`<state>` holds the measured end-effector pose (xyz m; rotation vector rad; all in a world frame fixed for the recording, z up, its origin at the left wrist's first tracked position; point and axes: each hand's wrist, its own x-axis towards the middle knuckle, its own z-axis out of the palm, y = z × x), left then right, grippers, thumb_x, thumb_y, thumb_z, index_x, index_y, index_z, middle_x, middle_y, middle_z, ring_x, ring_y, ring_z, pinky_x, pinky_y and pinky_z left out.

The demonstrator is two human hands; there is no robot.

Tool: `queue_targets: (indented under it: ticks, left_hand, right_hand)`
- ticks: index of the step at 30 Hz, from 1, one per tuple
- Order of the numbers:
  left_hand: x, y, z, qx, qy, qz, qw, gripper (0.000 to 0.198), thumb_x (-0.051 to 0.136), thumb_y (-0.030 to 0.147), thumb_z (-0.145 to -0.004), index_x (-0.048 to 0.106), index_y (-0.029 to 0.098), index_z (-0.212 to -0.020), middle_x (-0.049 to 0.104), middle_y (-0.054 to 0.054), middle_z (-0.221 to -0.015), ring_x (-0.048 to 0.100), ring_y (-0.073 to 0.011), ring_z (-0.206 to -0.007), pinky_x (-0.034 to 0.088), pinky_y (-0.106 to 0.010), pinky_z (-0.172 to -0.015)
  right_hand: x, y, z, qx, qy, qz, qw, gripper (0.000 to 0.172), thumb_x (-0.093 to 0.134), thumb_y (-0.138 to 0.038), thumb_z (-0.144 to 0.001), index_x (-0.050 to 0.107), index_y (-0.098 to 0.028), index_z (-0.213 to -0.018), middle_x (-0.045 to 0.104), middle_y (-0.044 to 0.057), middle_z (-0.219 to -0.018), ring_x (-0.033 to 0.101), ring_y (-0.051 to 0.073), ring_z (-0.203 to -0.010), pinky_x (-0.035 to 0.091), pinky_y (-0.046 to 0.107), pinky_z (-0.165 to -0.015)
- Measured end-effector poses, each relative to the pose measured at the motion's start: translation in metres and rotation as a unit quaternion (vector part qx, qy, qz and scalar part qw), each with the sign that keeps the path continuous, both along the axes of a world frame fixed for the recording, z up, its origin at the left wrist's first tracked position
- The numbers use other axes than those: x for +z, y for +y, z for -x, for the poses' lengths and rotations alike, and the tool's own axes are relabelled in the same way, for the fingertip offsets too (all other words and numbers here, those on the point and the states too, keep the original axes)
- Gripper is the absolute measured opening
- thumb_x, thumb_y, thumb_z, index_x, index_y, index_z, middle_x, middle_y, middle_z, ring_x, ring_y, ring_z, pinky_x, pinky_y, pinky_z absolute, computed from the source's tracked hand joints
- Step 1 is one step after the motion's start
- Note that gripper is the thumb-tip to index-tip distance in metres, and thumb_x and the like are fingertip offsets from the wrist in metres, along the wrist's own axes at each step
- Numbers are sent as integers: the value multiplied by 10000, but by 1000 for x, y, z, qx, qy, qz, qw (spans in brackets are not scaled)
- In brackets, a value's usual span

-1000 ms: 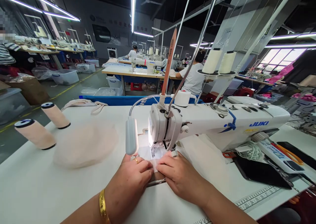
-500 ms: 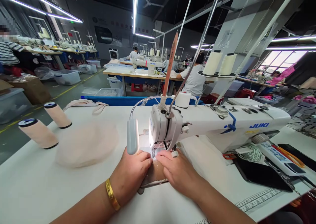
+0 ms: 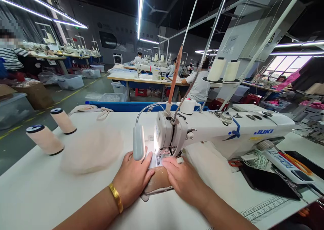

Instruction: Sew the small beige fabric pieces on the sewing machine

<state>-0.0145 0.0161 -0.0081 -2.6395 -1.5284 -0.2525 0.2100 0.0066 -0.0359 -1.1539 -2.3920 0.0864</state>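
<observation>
My left hand lies flat on the sewing machine bed, left of the presser foot, its thumb and fingers apart. At the foot's right side, my right hand has its fingers pressed together; whatever they grip is hidden. A brown, shiny plate shows between the hands. Pale sheer fabric spreads over the table behind my right hand. Another piece of sheer beige fabric lies left of the machine. The white sewing machine carries a grey lamp, lit beside the needle.
Two peach thread cones stand at the table's left. Beige strips lie at the back edge. On the right are a black phone, a coiled white cord and orange-handled scissors. Co-workers sit at machines beyond.
My left hand has opened from a closed grip near the needle and moved slightly left, fingers spreading flat. My right hand stays beside the presser foot. The view has shifted slightly.
</observation>
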Motion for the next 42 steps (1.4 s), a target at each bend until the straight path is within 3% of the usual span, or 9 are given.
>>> queue_targets:
  ticks: [4,7,13,20,25,34,36,39,42]
  left_hand:
    - [18,-13,-1,-23,29,39,999,200,503,194,-993,703,202,-996,773,-100,-1057,738,-312,-906,530,-418,-737]
    - [27,-15,11,-37,-16,69,997,303,439,212,-1001,613,227,-754,681,-16,-681,661,-237,-630,468,-358,-624]
    - [22,2,35,58,-43,8,997,92,671,228,-840,644,202,-924,708,-126,-991,674,-335,-934,536,-435,-797]
    - [15,1,22,39,-50,22,998,57,578,196,-915,628,220,-902,637,-47,-788,626,-269,-732,475,-362,-668]
    - [10,4,23,41,-114,51,991,61,618,277,-893,632,235,-934,656,-34,-814,634,-260,-742,455,-333,-653]
    - [1,4,26,5,-158,53,986,164,419,180,-928,512,237,-805,617,8,-699,542,-179,-547,390,-292,-552]
    - [-2,1,23,-22,-172,25,984,172,406,187,-955,522,235,-838,618,8,-708,538,-176,-552,393,-290,-543]
    - [-2,-7,14,-106,-204,-62,971,228,395,150,-992,509,236,-814,604,11,-712,534,-168,-586,410,-280,-559]
    - [2,-17,4,-186,-240,-123,945,248,421,81,-988,506,236,-813,618,17,-737,531,-157,-636,432,-260,-605]
  right_hand:
    - [2,-6,8,74,41,-25,996,441,472,11,-910,596,-212,-1270,705,106,-1229,650,268,-1065,540,388,-860]
    - [9,-14,17,145,49,-33,988,476,511,-40,-933,531,-184,-1386,667,122,-1380,605,290,-1243,517,432,-994]
    - [5,-24,25,229,42,-34,972,339,542,-69,-978,587,-205,-1285,764,72,-1212,688,242,-1122,509,392,-924]
    - [3,-29,23,306,69,-2,950,111,534,-204,-1077,642,-222,-1094,799,39,-1052,725,194,-1061,509,330,-881]
    - [16,-33,15,358,64,85,928,188,540,-271,-1085,612,-238,-915,771,18,-902,720,175,-907,513,329,-852]
    - [17,-33,14,339,197,142,909,228,491,-322,-1019,602,-250,-834,699,3,-766,637,160,-679,494,302,-682]
    - [19,-33,12,259,224,137,930,157,541,-376,-1009,630,-250,-979,713,37,-921,662,199,-832,526,326,-772]
    - [19,-30,9,93,228,134,960,378,652,-496,-995,579,-249,-1272,664,102,-1228,614,278,-1105,518,418,-947]
    - [15,-25,10,41,210,175,961,448,693,-486,-991,554,-254,-1348,641,103,-1289,594,284,-1140,507,424,-972]
